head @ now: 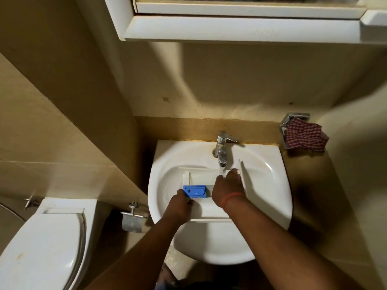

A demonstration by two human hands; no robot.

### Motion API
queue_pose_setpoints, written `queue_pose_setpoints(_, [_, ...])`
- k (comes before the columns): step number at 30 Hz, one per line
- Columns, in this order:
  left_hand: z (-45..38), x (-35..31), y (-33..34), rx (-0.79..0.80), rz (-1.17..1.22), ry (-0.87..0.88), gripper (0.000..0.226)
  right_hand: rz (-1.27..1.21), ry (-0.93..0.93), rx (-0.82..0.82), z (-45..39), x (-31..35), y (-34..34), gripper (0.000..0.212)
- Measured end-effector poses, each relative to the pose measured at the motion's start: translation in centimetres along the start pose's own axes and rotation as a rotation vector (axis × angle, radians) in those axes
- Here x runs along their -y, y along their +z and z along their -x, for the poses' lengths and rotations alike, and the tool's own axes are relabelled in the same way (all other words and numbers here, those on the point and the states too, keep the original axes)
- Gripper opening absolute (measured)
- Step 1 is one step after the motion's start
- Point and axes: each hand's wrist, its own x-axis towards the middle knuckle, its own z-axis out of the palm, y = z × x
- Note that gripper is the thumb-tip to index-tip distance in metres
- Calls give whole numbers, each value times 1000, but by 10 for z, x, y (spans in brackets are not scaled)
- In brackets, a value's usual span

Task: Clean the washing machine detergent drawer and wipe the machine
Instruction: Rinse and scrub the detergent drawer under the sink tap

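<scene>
Nearest the camera, two bare forearms reached forward over the front rim of a white sink (270,214). The left hand (180,206) gripped the near left edge of a white detergent drawer (206,208), its fingers curled over the rim right beside a blue insert (194,191) seated in the drawer's left compartment. The right hand (227,188), with an orange band at the wrist, lay inside the drawer with its fingers pointing down and away toward the far end; whether they were pressing flat or curled round anything could not be told, since the back of the hand hid them. The drawer lay across the basin, its front panel (244,176) standing up at the right end, just beside the right hand.

Just beyond the fingers, a thin stream of water (221,171) ran from a chrome tap (222,147) mounted on the back ledge of the sink and fell into the drawer close to the right fingertips.

To the left, lower down, stood a white toilet (45,243) with its lid closed, and a metal paper holder (132,218) was fixed to the wall between toilet and sink. To the right of the tap, a red checked cloth (304,136) hung on a chrome wall bracket (294,118). Farthest off, above the tan tiled wall, ran the white frame of a cabinet (230,28).
</scene>
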Motion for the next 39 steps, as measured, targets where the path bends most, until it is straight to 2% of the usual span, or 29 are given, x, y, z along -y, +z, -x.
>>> queue_pose_setpoints(3, [1, -1, -1, -1, -4, 0, 34, -20, 29, 46, -6, 1, -11, 57])
queue_pose_setpoints(6, [2, -1, -1, 5, -2, 7, 34, -40, 4, 23, -3, 4, -10, 55])
queue_pose_setpoints(11, [1, 3, -2, 9, 10, -7, 34, -7, -188, 48, 8, -16, -3, 43])
queue_pose_setpoints(13, [1, 4, -1, 2, 15, -1, 33, -79, -245, 66, 5, -26, -10, 45])
queue_pose_setpoints(18, [3, 6, -2, -12, 20, 14, 33, -82, -365, 79, 10, -28, -19, 47])
queue_pose_setpoints(19, [3, 6, -3, -15, 27, 16, 33, -151, -351, 48, 13, -29, -23, 47])
queue_pose_setpoints(22, [3, 6, -4, -22, 29, 26, 33, -371, -192, -312, 14, -52, -37, 36])
queue_pose_setpoints(23, [3, 6, -5, -25, 32, 35, 33, -386, -127, -358, 15, -64, -37, 34])
queue_pose_setpoints(24, [3, 7, -5, -29, 45, 49, 33, -461, -57, -270, 17, -76, -33, 42])
queue_pose_setpoints(25, [4, 6, -5, -32, 64, 67, 33, -615, -10, -114, 20, -85, -29, 51])
queue_pose_setpoints(27, [6, 3, -5, -47, 99, 123, 33, -812, 23, 120, 27, -93, -14, 43])
queue_pose_setpoints(29, [7, 0, -8, -55, 122, 179, 32, -867, 31, 123, 31, -92, -8, 28])
queue_pose_setpoints(30, [8, -1, -10, -54, 127, 204, 33, -911, 48, 97, 32, -92, -3, 27])
queue_pose_setpoints(32, [9, -4, -15, -12, 89, 222, 35, -1029, 77, 72, 37, -94, 1, 35])
queue_pose_setpoints(36, [3, -15, -18, 120, -59, 172, 42, -1189, 149, 91, 49, -104, 0, 73])
queue_pose_setpoints(39, [-3, -27, -15, 139, -146, 148, 44, -1258, 180, 40, 55, -109, -11, 71])
